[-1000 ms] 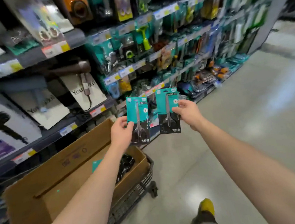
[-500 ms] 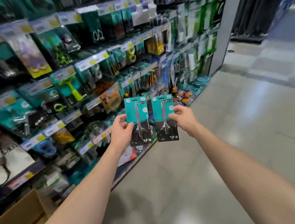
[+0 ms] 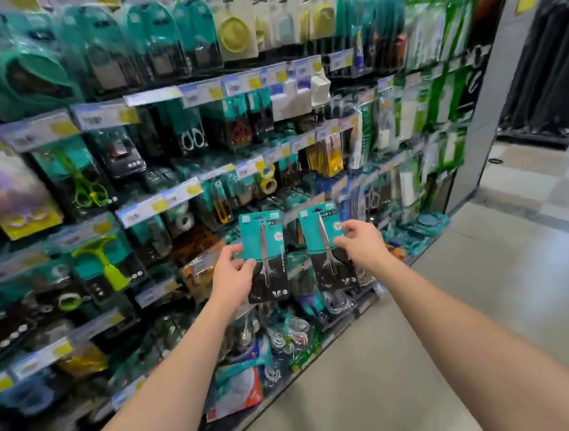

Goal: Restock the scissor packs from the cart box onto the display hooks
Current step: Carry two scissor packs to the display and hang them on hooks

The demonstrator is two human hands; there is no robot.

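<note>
Pinching one pack per hand, you are holding the left pack (image 3: pixel 264 251) in your left hand (image 3: pixel 231 275) and the right pack (image 3: pixel 322 236) in your right hand (image 3: pixel 359 239), both upright and apart before the display (image 3: pixel 158 205). With the box gone from view and the shelves now filling it, you are closing on the hooks, too blurred to pick out.
</note>
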